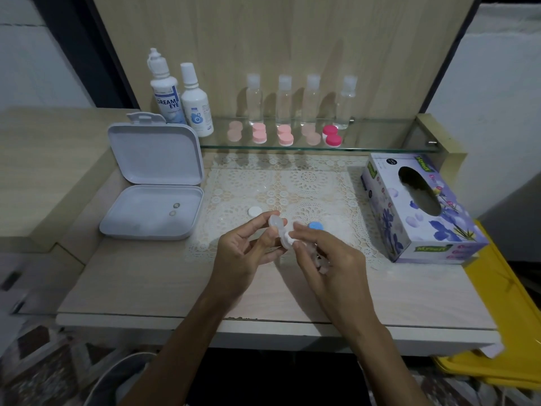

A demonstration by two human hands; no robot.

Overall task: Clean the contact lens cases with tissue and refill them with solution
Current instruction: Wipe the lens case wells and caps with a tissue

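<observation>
My left hand (246,253) holds a clear, uncapped contact lens case (279,230) over the lace mat. My right hand (328,259) pinches a small wad of white tissue (288,236) into one well of the case; more crumpled tissue (322,263) shows under its palm. A white cap (254,211) lies on the mat to the left, a blue cap (315,225) just behind my right fingers. Two solution bottles (165,92) (196,104) stand at the back left. The tissue box (421,209) sits to the right.
An open white box (152,183) with two lenses inside lies at the left. The glass shelf (380,142) carries several clear bottles (285,101) and pink-capped lens cases (259,133). A yellow bin (503,317) stands at the table's right edge.
</observation>
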